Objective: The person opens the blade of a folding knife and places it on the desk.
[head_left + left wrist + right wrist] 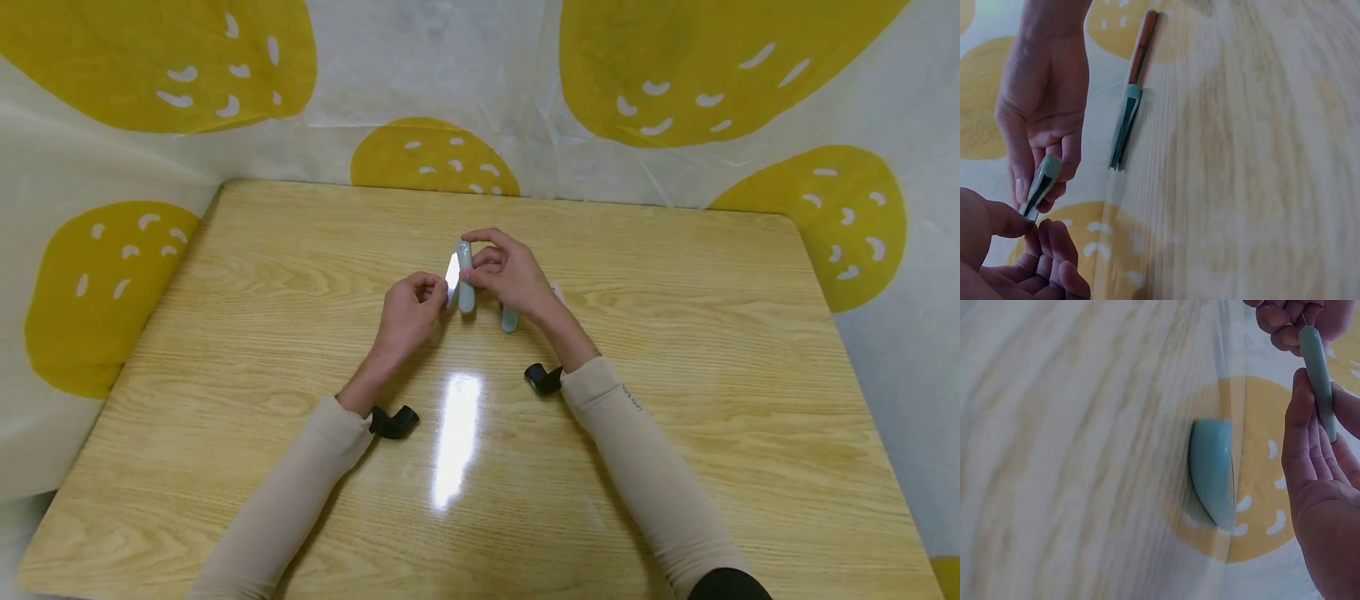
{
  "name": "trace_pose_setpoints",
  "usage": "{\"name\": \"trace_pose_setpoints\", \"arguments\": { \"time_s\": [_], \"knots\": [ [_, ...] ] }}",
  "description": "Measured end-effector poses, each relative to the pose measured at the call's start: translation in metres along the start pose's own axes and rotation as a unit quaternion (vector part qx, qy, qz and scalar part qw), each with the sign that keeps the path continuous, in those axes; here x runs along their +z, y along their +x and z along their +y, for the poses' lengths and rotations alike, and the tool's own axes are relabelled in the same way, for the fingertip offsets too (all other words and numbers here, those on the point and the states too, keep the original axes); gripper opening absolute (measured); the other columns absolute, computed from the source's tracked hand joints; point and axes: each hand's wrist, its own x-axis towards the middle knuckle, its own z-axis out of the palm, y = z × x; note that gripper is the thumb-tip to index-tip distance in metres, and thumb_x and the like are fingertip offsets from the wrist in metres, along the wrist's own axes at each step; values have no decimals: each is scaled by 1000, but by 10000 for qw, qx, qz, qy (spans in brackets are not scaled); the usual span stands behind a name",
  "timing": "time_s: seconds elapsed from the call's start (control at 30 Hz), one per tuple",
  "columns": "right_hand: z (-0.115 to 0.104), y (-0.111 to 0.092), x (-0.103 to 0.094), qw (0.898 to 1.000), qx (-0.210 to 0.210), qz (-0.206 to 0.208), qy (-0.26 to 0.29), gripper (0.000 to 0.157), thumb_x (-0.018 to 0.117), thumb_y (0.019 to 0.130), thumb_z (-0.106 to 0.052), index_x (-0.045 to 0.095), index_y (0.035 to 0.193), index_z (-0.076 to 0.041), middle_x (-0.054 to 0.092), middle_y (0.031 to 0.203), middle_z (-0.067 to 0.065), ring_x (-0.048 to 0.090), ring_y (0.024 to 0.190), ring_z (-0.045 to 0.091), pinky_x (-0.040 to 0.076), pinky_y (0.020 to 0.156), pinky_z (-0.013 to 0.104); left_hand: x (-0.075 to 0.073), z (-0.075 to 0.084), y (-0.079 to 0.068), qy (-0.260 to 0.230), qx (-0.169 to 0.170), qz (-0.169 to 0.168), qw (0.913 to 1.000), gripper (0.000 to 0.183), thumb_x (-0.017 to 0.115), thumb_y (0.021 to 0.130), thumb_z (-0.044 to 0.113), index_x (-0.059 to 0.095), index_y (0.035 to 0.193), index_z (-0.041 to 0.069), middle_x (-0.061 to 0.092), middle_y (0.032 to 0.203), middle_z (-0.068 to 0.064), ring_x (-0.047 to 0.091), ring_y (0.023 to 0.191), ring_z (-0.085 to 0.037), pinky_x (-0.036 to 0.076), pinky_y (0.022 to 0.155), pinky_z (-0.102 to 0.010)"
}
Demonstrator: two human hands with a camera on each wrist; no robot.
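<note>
A folding knife with a pale green handle (467,296) is held up over the middle of the table, its shiny blade (452,273) swung partly out from the handle. My right hand (512,271) grips the handle between thumb and fingers. With thumb and fingertips, my left hand (416,310) pinches the blade near its free end. The left wrist view shows the dark slot along the handle (1043,178). A second green-handled thing (1125,125), with a brownish-pink length at one end, lies on the table beside my right hand; my right wrist partly covers it in the head view.
The wood-grain table (262,350) reaches back to a white sheet with yellow patches (435,158). Black curved pieces (395,422) stick out from both sleeve cuffs. Bright light reflects off the table (455,442) between the forearms.
</note>
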Motion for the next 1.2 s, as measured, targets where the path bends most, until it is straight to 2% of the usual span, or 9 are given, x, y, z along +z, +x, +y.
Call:
{"name": "trace_pose_setpoints", "arguments": {
  "time_s": [0.27, 0.43, 0.5, 0.67, 0.9, 1.03, 1.2],
  "knots": [
    [-1, -3, -8, 9996, 11, -120, -267, 50, 72, 90, -9, 56, 137, -11, 70, 98, 16, 68, 80, 16, 58, 82, 46, -11, -2, 5, 37, 103, -158, 9998, 27, 55, 100, 23, 68, 100, 0, 67, 90, -16, 56, 71, -14, 45, 59, -18],
    [1, -5, -12, 9990, 56, -160, -402, 50, 73, 90, -12, 57, 137, -13, 71, 97, 15, 68, 79, 15, 57, 76, 33, -15, -5, 8, 34, 156, -373, 9992, 27, 54, 99, 22, 68, 98, 0, 65, 86, -18, 53, 66, -12, 42, 56, -18],
    [2, -6, -13, 9988, 33, -186, -448, 50, 73, 90, -12, 57, 138, -13, 71, 98, 15, 68, 77, 15, 56, 74, 31, -16, -5, 8, 26, 144, -397, 9991, 27, 53, 100, 23, 68, 99, 0, 65, 87, -20, 52, 65, -11, 41, 54, -18],
    [3, -6, -14, 9983, -4, -224, -544, 51, 73, 90, -13, 58, 138, -15, 72, 98, 14, 68, 76, 15, 55, 75, 39, -19, -5, 7, -10, 180, -361, 9992, 29, 53, 101, 24, 66, 102, -1, 65, 89, -23, 52, 64, -12, 41, 51, -18],
    [2, -5, -14, 9986, -7, -137, -509, 51, 73, 90, -14, 58, 137, -25, 70, 100, 13, 69, 81, 18, 56, 77, 37, -16, -3, 7, -380, 179, -89, 9991, 26, 55, 102, 25, 62, 105, 0, 61, 86, -21, 48, 59, -9, 39, 48, -19],
    [0, -5, -12, 9988, -8, -120, -482, 52, 72, 91, -14, 56, 140, -24, 69, 104, 15, 69, 84, 21, 56, 77, 41, -13, -4, 6, -715, 168, 6, 9973, 25, 57, 101, 23, 59, 111, -1, 60, 91, -18, 53, 68, -15, 40, 52, -18],
    [1, -5, -11, 9990, -60, -132, -428, 53, 70, 92, -12, 54, 142, -20, 69, 107, 19, 68, 83, 24, 54, 75, 45, -12, -6, 8, -968, 269, 100, 9949, 27, 60, 99, 15, 60, 121, -1, 62, 101, -12, 61, 92, -35, 46, 63, -15]
  ]
}}
